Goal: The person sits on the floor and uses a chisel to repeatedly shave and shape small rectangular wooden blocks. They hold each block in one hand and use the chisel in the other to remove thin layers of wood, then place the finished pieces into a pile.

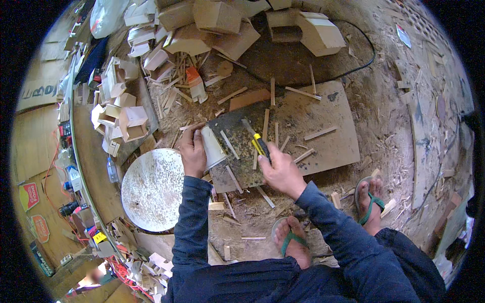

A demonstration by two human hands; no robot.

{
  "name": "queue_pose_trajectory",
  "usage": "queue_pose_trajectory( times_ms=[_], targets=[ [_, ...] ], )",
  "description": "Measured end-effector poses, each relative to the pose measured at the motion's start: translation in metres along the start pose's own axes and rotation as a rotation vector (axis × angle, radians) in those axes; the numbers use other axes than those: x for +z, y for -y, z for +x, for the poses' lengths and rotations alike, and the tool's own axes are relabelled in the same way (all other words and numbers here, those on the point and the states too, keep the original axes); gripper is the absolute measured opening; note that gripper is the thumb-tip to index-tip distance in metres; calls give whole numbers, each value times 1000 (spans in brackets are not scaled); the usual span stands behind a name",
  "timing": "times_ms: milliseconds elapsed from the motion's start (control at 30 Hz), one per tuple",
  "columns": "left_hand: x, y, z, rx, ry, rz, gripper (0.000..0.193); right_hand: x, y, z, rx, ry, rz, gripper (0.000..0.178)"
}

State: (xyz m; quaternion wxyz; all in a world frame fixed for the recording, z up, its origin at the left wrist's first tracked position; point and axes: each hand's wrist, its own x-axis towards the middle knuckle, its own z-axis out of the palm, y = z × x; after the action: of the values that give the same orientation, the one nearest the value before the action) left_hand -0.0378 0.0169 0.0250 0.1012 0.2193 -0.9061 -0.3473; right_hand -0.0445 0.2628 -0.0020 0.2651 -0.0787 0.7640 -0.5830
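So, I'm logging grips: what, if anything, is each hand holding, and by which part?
Right hand: a yellow cutter, by its handle. Left hand: a pale flat piece, by its left edge.

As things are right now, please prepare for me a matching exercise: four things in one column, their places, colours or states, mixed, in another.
1. left hand
2. utility knife
3. round disc
4. sandals

A. green-strapped
B. in the right hand
C. white with dark speckles
D. holding a pale piece

Pairs: 1-D, 2-B, 3-C, 4-A
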Motion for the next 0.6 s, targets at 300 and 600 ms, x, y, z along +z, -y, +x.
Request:
queue_pose_trajectory(
  times_ms=[300, 600],
  targets=[
    [10, 14, 2, 72, 8, 111, 31, 52, 31, 42, -79, 281, -219, 22],
    [14, 12, 0, 24, -70, 138, 25, 57, 40, 102, -184, 660, -512, 25]
  ],
)
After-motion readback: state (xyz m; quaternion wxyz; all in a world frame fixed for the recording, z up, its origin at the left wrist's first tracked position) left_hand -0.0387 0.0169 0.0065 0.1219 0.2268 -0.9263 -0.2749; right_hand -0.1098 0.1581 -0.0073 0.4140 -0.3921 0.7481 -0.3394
